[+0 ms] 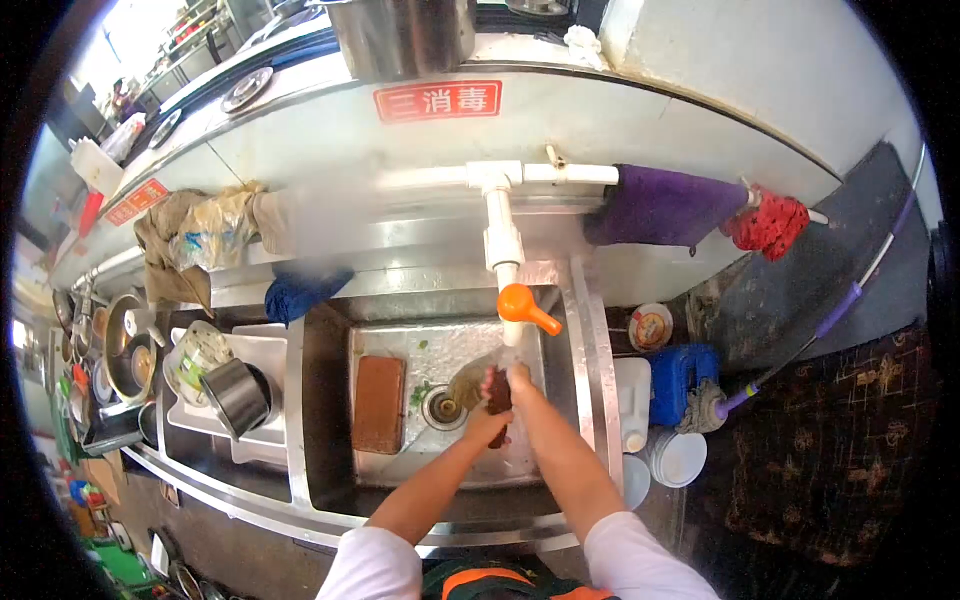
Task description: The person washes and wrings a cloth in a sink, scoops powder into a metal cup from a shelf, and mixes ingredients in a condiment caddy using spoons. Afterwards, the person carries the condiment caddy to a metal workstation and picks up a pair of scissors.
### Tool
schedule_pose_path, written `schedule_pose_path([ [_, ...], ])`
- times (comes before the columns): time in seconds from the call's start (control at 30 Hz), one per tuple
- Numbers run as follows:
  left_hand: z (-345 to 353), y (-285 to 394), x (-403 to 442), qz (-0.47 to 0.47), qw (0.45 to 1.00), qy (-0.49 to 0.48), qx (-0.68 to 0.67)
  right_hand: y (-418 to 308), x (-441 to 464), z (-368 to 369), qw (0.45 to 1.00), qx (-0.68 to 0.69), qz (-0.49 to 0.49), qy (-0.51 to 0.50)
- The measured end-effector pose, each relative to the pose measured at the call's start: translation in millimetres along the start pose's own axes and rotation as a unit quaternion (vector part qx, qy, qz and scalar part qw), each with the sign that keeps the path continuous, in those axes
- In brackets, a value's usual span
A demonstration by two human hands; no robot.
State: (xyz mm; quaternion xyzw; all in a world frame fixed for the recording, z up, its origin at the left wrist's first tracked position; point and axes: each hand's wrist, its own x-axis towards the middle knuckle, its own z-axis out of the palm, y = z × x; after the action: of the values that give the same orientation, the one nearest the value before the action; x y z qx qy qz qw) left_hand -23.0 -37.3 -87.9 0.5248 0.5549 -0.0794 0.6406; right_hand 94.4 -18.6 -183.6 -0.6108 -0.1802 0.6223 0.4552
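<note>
the person leans over the steel sink [330, 400], both hands under the white tap [503, 235] with its orange handle [520, 303]. the left hand [488, 425] is curled around a dark reddish-brown object [499, 400], above the sink floor, right of the drain [442, 407]. the right hand [519, 378] is at its upper end; how far its fingers are closed i can't tell. a brown block [379, 405] lies left of the drain.

Glossy metal sink [338, 345], matt reddish-brown block [379, 405], smooth plastic tap handle [522, 305], purple cloth [668, 208].
</note>
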Motion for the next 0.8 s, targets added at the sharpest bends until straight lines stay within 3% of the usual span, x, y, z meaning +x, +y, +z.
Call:
schedule_pose_path([
  [0.03,2,-20,7,-0.051,0.974,-0.024,-0.22,10,13,2,0.993,0.104,0.045,0.005],
  [0.07,2,-37,15,-0.102,0.896,-0.048,-0.429,19,26,4,0.975,0.202,0.089,0.019],
  [0.13,-6,-61,39,-0.155,0.821,-0.052,-0.547,-10,11,18,0.955,0.278,0.058,0.089],
  [0.17,-9,-62,43,-0.204,0.765,-0.01,-0.61,-20,6,21,0.934,0.352,0.04,0.049],
  [0.2,-9,-55,43,-0.203,0.765,-0.012,-0.611,-37,-10,27,0.934,0.351,0.038,0.049],
  [0.27,-8,-36,41,-0.132,0.739,0.077,-0.656,-76,-48,42,0.853,0.509,0.089,-0.07],
  [0.3,-5,-43,63,-0.104,0.691,0.022,-0.715,-83,-60,41,0.894,0.431,0.11,-0.048],
  [0.33,-4,-34,59,-0.104,0.689,0.02,-0.717,-89,-71,35,0.896,0.427,0.11,-0.046],
  [0.37,-5,-13,54,-0.058,0.691,0.002,-0.721,-96,-82,25,0.971,0.219,0.084,-0.046],
  [0.4,-6,5,52,-0.012,0.691,-0.017,-0.722,-101,-90,13,0.998,0.0,0.054,-0.043],
  [0.43,-6,16,55,-0.011,0.69,-0.022,-0.724,-103,-92,1,0.998,-0.058,0.004,0.005],
  [0.5,-6,36,64,-0.079,0.64,-0.105,-0.757,-125,-99,-18,0.934,-0.273,-0.22,0.077],
  [0.53,-5,42,67,-0.077,0.641,-0.11,-0.756,-155,-119,-10,0.915,-0.256,-0.297,0.096],
  [0.6,-2,50,71,-0.08,0.574,-0.147,-0.802,-205,-154,6,0.912,-0.183,-0.362,0.062],
  [0.63,-5,54,74,-0.096,0.599,-0.115,-0.786,-222,-168,15,0.881,-0.222,-0.412,0.072],
  [0.67,-4,52,78,-0.094,0.601,-0.116,-0.785,-234,-181,23,0.846,-0.259,-0.459,0.08],
  [0.7,-4,49,83,-0.105,0.581,-0.123,-0.798,-239,-189,28,0.845,-0.257,-0.462,0.08],
  [0.77,0,51,71,-0.071,0.569,-0.079,-0.815,-243,-199,40,0.718,-0.457,-0.504,0.146],
  [0.8,0,54,58,-0.062,0.567,-0.071,-0.818,-241,-201,46,0.719,-0.451,-0.511,0.137],
])
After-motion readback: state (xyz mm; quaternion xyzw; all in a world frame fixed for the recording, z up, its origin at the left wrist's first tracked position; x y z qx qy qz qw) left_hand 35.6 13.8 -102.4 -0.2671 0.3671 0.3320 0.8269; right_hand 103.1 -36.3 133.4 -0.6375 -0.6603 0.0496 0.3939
